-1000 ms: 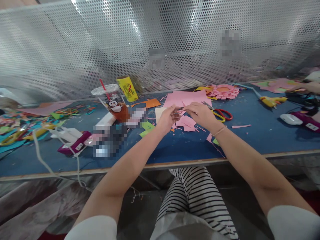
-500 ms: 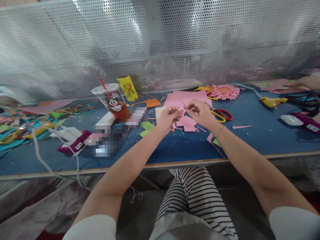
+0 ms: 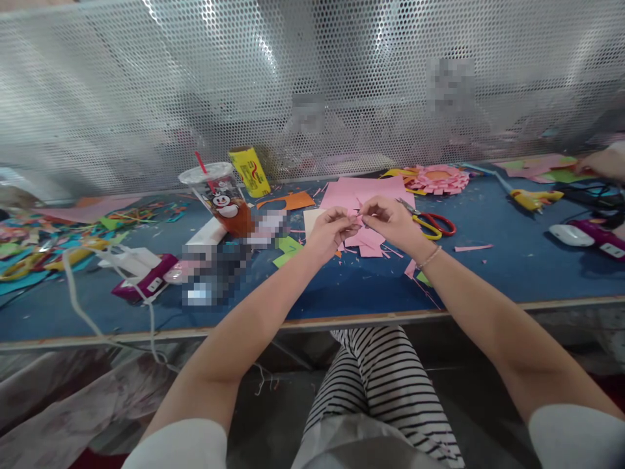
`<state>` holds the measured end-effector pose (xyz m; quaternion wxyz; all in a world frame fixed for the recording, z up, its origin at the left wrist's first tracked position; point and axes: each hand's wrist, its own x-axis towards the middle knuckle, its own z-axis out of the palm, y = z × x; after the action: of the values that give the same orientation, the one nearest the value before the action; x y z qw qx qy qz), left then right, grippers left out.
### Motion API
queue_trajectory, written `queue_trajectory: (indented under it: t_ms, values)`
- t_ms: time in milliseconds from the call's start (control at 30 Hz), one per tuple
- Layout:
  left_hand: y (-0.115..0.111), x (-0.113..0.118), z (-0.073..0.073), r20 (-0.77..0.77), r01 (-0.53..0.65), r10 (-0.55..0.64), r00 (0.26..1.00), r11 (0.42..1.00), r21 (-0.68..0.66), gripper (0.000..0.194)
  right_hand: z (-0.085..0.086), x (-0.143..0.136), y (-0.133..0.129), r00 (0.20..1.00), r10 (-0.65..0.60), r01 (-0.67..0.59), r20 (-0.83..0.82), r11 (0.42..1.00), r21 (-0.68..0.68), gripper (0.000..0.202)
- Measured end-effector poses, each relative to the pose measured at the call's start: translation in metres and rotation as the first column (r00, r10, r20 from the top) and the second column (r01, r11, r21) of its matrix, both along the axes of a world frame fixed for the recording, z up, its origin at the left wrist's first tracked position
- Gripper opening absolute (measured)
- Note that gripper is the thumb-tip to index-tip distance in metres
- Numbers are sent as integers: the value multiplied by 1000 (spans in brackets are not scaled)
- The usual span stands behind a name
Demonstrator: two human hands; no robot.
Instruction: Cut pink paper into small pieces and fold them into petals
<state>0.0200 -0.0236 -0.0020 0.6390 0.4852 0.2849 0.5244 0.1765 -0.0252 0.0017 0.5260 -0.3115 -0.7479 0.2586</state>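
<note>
Between my two hands is a small piece of pink paper [image 3: 356, 217], held above the table and partly hidden by the fingers. My left hand [image 3: 333, 226] pinches it from the left. From the right, the fingertips of my right hand [image 3: 385, 216] are closed on it too. Beneath them lie pink paper sheets [image 3: 336, 193] and small pink cut pieces [image 3: 370, 243]. Scissors with red and yellow handles [image 3: 436, 225] rest just right of my right hand. Green paper scraps [image 3: 288, 251] lie left of my left hand.
A drink cup [image 3: 222, 202] with a red straw and a yellow box [image 3: 250, 170] stand at the left back. A pink fringed paper ring [image 3: 442, 179] and a yellow glue gun [image 3: 534, 198] lie to the right. White cables [image 3: 73, 293] hang over the front edge. Another person's hand [image 3: 605, 163] is at far right.
My hands have barely shifted; the fingers have drawn slightly closer around the pink paper piece. At far right, the other person's hand has moved further into view over the papers.
</note>
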Motion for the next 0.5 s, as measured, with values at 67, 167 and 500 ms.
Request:
queue_trajectory:
  t_ms: [67, 167, 500]
  values:
    - [0, 0, 0, -9, -8, 9, 1000, 1000, 3, 21, 0, 0, 0, 1000, 9, -9, -15, 1000, -13, 4]
    - [0, 0, -1, -19, -17, 17, 1000, 1000, 12, 20, 0, 0, 0, 999, 26, -28, -37, 999, -37, 4]
    - [2, 0, -2, -36, -26, 27, 999, 999, 26, 16, -3, 1, 2, 994, 66, -73, -84, 995, -75, 8]
